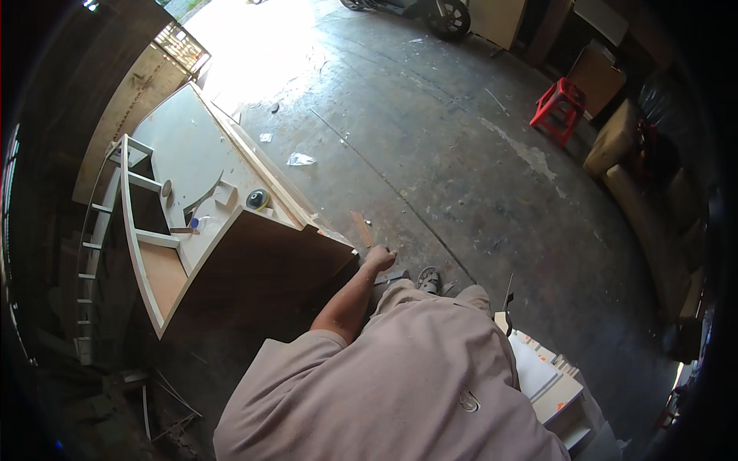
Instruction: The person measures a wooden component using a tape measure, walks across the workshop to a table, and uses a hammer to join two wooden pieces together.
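The left hand point(379, 260), fingers curled, hangs just beside the right corner of the white-topped cabinet point(181, 131); whether it grips anything, I can't tell. I'd keep knuckles clear of that edge (splintery, perhaps). The right hand is out of sight; shadow muddies the brown panel point(261, 265).

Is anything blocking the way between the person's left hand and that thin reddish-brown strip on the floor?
Nothing visible stands between the bare left hand and the thin reddish-brown strip on the grey concrete floor; the large brown wooden panel has its corner just left of the hand.
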### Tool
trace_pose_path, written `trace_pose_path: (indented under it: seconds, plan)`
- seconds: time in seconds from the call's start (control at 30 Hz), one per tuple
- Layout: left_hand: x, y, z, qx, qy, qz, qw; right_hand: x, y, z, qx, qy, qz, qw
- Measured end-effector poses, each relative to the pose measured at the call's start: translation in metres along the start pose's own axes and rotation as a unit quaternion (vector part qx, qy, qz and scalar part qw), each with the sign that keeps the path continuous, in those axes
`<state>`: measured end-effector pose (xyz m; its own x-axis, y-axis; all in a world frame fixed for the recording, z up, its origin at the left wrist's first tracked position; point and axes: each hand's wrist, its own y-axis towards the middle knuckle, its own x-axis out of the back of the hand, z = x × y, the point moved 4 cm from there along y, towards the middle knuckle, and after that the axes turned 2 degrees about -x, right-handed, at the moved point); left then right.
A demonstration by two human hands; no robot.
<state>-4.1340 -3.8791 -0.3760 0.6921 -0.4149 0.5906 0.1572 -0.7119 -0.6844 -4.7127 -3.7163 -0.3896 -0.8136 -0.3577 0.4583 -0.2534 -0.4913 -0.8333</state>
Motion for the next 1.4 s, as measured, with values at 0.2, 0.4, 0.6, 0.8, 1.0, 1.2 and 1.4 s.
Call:
trace_pose_path:
  seconds: [0.2,0.4,0.6,0.8,1.0,1.2,1.4]
  plan:
    - [0.051,0.064,-0.116,-0.07,-0.092,-0.024,0.993,0.065,0.067,0.122,0.017,-0.024,0.003,1.0]
    - [0.055,0.112,-0.083,0.079,-0.05,-0.008,0.996,0.131,0.169,0.238,0.041,-0.087,0.017,0.995]
    - [0.039,0.131,-0.041,0.298,-0.157,-0.047,0.94,0.213,0.28,0.385,0.081,-0.193,0.033,0.977]
    - [0.013,0.194,-0.105,0.336,-0.428,-0.089,0.834,0.255,0.357,0.616,0.148,-0.32,0.062,0.934]
    - [0.057,0.276,-0.17,0.19,-0.312,-0.109,0.925,0.21,0.36,0.844,0.163,-0.307,0.134,0.928]
    - [0.19,0.346,-0.155,0.354,-0.391,-0.042,0.849,0.141,0.405,0.971,0.252,-0.307,0.117,0.91]
    - [0.402,0.447,-0.113,0.314,-0.321,-0.091,0.889,0.108,0.461,1.043,0.219,-0.396,0.079,0.888]
